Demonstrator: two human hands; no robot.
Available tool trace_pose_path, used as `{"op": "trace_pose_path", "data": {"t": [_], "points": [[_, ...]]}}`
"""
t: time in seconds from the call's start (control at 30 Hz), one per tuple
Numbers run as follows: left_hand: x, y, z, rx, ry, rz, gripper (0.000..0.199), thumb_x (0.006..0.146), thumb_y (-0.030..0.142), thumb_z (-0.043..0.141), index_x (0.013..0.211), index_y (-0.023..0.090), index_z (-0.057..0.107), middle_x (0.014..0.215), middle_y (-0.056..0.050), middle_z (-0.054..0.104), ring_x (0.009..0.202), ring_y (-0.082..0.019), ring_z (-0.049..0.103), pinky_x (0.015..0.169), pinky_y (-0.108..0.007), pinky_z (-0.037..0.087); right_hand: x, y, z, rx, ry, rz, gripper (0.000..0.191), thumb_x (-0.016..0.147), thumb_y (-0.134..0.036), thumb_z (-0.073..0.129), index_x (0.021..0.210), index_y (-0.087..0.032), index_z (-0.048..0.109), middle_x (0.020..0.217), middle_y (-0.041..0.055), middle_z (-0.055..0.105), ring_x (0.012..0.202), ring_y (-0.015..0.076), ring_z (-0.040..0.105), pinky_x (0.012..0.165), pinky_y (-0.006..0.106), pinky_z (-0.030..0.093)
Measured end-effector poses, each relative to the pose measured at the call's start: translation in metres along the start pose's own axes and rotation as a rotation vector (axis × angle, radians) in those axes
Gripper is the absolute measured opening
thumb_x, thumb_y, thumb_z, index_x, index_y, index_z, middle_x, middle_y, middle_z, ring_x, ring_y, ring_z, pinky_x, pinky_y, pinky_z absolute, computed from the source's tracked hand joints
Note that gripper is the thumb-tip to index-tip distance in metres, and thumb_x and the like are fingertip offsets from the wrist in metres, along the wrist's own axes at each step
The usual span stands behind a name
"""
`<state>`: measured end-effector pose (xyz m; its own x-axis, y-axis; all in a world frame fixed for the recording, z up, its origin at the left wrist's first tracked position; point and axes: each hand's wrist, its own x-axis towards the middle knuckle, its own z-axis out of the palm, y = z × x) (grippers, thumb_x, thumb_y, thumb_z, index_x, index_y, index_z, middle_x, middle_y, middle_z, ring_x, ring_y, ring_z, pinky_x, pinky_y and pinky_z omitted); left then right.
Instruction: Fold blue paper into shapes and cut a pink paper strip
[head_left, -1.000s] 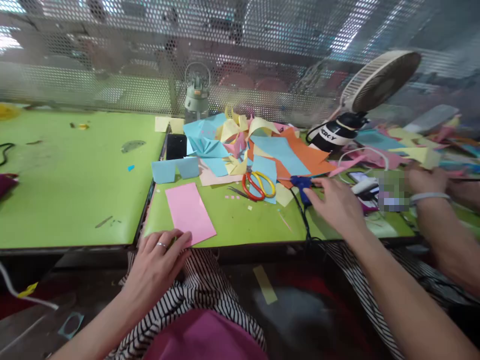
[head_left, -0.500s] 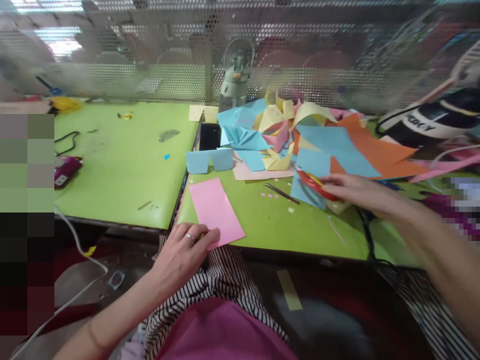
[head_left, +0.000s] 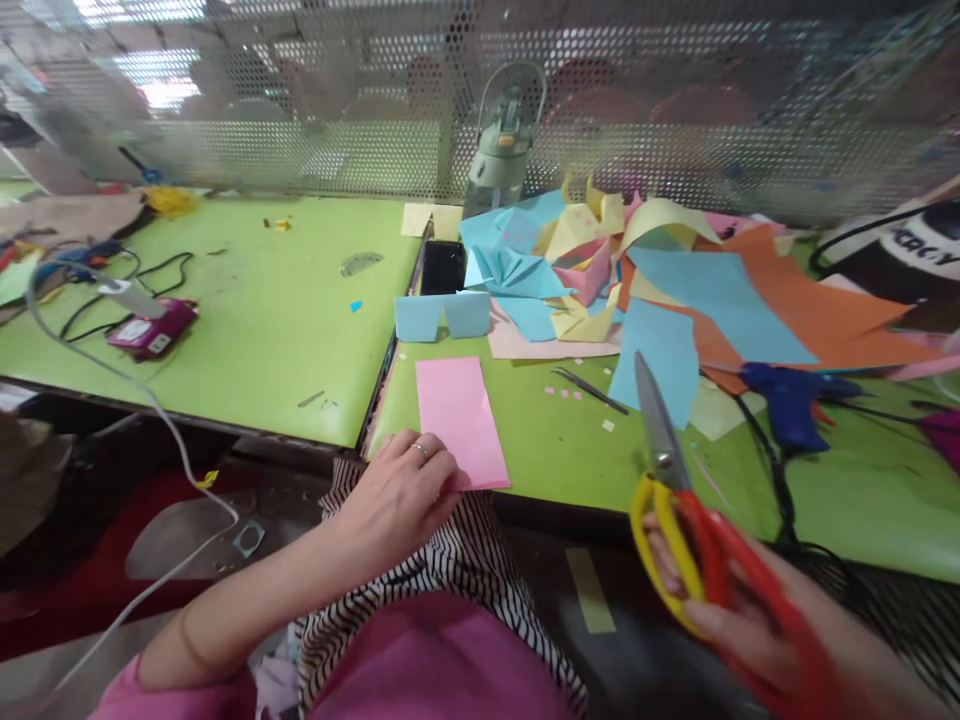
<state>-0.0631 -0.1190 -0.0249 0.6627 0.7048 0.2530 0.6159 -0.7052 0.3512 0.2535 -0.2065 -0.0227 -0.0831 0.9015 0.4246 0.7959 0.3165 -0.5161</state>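
Note:
A pink sheet of paper (head_left: 459, 408) lies at the front edge of the green table. My left hand (head_left: 416, 478), fingers curled and closed, grips its lower left corner. Scissors (head_left: 660, 450) with one yellow and one red handle are in my right hand (head_left: 739, 620), raised in front of the table's edge. Their blades are together and point up and away from me. Beyond the pink sheet stands a folded light blue paper (head_left: 442, 317). Dark tweezers (head_left: 591, 390) lie to the right of the pink sheet, beside several tiny pink paper squares (head_left: 562, 393).
Coloured paper and folded pieces (head_left: 540, 270) are heaped at the back right, near a bottle (head_left: 499, 165) and a phone (head_left: 444, 267). A blue glue gun (head_left: 791, 405) with a cable lies on the right. A purple power block (head_left: 154, 328) sits on the left.
My right hand has lifted the scissors off the paper heap and brought them towards me, blades now pointing away. My left hand stays on the pink sheet. The view has shifted left.

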Motion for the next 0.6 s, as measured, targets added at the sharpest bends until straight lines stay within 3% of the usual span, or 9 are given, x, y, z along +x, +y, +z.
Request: {"op": "trace_pose_path", "data": {"t": [0.03, 0.13, 0.27, 0.37, 0.43, 0.5, 0.6], "points": [[0.001, 0.001, -0.004, -0.031, 0.002, 0.005, 0.015, 0.097, 0.021, 0.046, 0.086, 0.018, 0.056, 0.088, -0.006, 0.064, 0.082, -0.02, 0.056, 0.078, -0.037, 0.049, -0.003, -0.007, 0.009, 0.229, -0.145, 0.053, 0.039, 0.085, -0.047, 0.062, 0.123, -0.036, 0.063, 0.076, 0.0057, 0.075, 0.061, 0.0245, 0.071, 0.052, 0.031, 0.058], [0.005, 0.004, -0.023, -0.203, 0.032, 0.003, 0.009, 0.094, 0.018, 0.047, 0.09, 0.019, 0.055, 0.086, -0.004, 0.065, 0.082, -0.018, 0.059, 0.078, -0.033, 0.051, 0.003, -0.025, 0.025, 0.601, -0.256, 0.189, 0.026, 0.087, -0.036, 0.063, 0.112, -0.034, 0.061, 0.087, 0.0053, 0.074, 0.059, 0.0195, 0.069, 0.052, 0.029, 0.058], [0.014, 0.007, -0.056, -0.531, 0.018, -0.047, 0.01, 0.093, 0.02, 0.052, 0.101, 0.019, 0.058, 0.093, -0.003, 0.068, 0.082, -0.014, 0.062, 0.073, -0.026, 0.051, 0.028, -0.037, 0.029, 0.746, -0.138, 0.243, 0.027, 0.082, -0.04, 0.07, 0.106, -0.031, 0.061, 0.085, 0.0042, 0.07, 0.06, 0.0161, 0.064, 0.053, 0.026, 0.055], [0.025, 0.005, -0.075, -0.751, -0.099, -0.021, 0.02, 0.089, 0.025, 0.062, 0.109, 0.02, 0.061, 0.094, -0.002, 0.066, 0.078, -0.012, 0.06, 0.068, -0.023, 0.049, 0.047, -0.052, 0.026, 0.898, -0.207, 0.329, 0.037, 0.079, -0.052, 0.071, 0.106, -0.029, 0.061, 0.084, 0.0043, 0.068, 0.066, 0.0178, 0.063, 0.061, 0.03, 0.056], [0.034, 0.003, -0.082, -0.845, -0.161, 0.02, 0.029, 0.088, 0.026, 0.065, 0.115, 0.02, 0.06, 0.099, -0.003, 0.063, 0.08, -0.012, 0.059, 0.068, -0.022, 0.048, 0.058, -0.068, 0.025, 0.971, -0.276, 0.442, 0.042, 0.077, -0.058, 0.071, 0.105, -0.028, 0.061, 0.088, 0.0039, 0.067, 0.066, 0.0161, 0.061, 0.065, 0.031, 0.055], [0.042, 0.0, -0.085, -0.864, -0.198, 0.053, 0.036, 0.087, 0.024, 0.066, 0.122, 0.022, 0.059, 0.104, -0.003, 0.061, 0.083, -0.013, 0.057, 0.068, -0.022, 0.047, 0.067, -0.083, 0.025, 0.968, -0.31, 0.525, 0.037, 0.076, -0.053, 0.074, 0.099, -0.027, 0.061, 0.089, 0.0017, 0.066, 0.075, 0.0153, 0.062, 0.072, 0.029, 0.055], [0.05, -0.005, -0.086, -0.846, -0.208, 0.065, 0.046, 0.085, 0.022, 0.067, 0.13, 0.025, 0.055, 0.102, -0.002, 0.058, 0.082, -0.012, 0.053, 0.068, -0.022, 0.045, 0.075, -0.098, 0.029, 0.897, -0.313, 0.539, 0.032, 0.072, -0.042, 0.079, 0.09, -0.026, 0.058, 0.083, -0.0022, 0.062, 0.077, 0.0139, 0.062, 0.074, 0.026, 0.054]]}}
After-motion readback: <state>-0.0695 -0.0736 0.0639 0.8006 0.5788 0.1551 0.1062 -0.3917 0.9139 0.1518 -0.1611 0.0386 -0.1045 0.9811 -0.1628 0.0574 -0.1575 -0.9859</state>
